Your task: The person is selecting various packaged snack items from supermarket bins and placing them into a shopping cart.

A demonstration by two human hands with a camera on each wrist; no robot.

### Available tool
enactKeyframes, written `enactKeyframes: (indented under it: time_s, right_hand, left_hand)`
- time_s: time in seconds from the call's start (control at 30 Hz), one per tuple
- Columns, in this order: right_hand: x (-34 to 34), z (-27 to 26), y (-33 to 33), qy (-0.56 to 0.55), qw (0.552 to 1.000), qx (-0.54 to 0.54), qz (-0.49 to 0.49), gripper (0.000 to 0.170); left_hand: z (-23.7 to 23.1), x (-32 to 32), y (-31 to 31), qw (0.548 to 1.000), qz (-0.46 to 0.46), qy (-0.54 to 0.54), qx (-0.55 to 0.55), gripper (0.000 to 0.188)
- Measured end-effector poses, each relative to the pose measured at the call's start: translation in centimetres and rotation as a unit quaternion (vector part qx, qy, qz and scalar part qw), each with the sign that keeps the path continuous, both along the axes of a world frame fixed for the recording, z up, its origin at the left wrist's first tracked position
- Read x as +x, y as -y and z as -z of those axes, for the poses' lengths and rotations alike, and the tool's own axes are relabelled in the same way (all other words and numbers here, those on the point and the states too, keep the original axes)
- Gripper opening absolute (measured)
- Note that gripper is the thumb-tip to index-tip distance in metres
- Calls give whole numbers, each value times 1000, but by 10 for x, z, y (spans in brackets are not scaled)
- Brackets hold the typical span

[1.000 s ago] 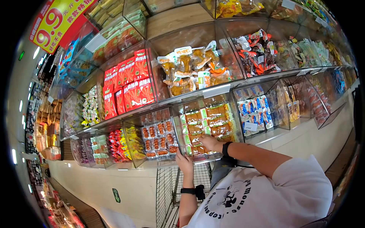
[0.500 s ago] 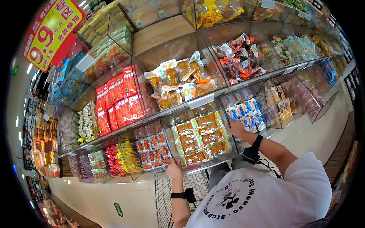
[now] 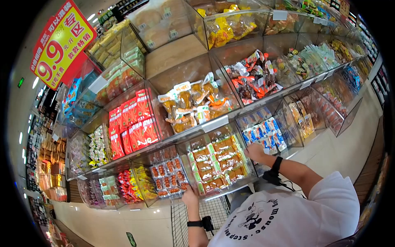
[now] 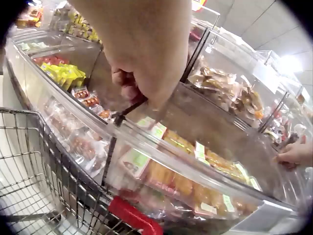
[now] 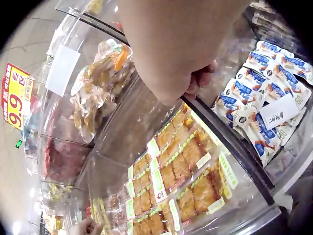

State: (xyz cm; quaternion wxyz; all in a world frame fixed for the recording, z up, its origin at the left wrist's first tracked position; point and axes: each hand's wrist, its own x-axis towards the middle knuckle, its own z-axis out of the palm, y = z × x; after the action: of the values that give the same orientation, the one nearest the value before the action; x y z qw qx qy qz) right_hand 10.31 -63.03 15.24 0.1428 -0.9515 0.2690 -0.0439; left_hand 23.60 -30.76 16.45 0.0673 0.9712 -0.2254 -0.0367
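Note:
Rows of clear-wrapped brown snack packets (image 3: 217, 158) with green and white labels fill a transparent bin in the lower row. My left hand (image 3: 190, 197) grips the top of the divider (image 4: 131, 108) on the bin's left side, its fingers curled over the edge in the left wrist view. On the bin's other side, my right hand (image 3: 256, 152) holds the dark-edged divider (image 5: 234, 147) with fingers curled over it. In the head view, the packets lie flat between the two hands.
Small sausage-like packs (image 3: 168, 177) lie in the bin to the left, blue-and-white packets (image 5: 274, 83) to the right. Bagged drumsticks (image 3: 193, 103) and red packets (image 3: 131, 123) sit one tier up. A wire shopping cart (image 4: 39, 166) with a red handle piece stands below the shelf front.
My right hand has left the brown packets and moved right onto the bin's right divider. The left hand stays at the left divider. The head view has shifted slightly.

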Motion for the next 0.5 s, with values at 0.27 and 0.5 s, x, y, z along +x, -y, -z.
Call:
enactKeyframes:
  time_s: [0.27,0.5]
  right_hand:
    - [-2,-20,-4,-52,996,66,-3,32]
    - [-6,-13,-9,-21,1000,8,-3,34]
  left_hand:
    - [-3,-3,-4,999,-19,-24,-13,24]
    - [-17,-60,-13,963,-183,-18,-197,20]
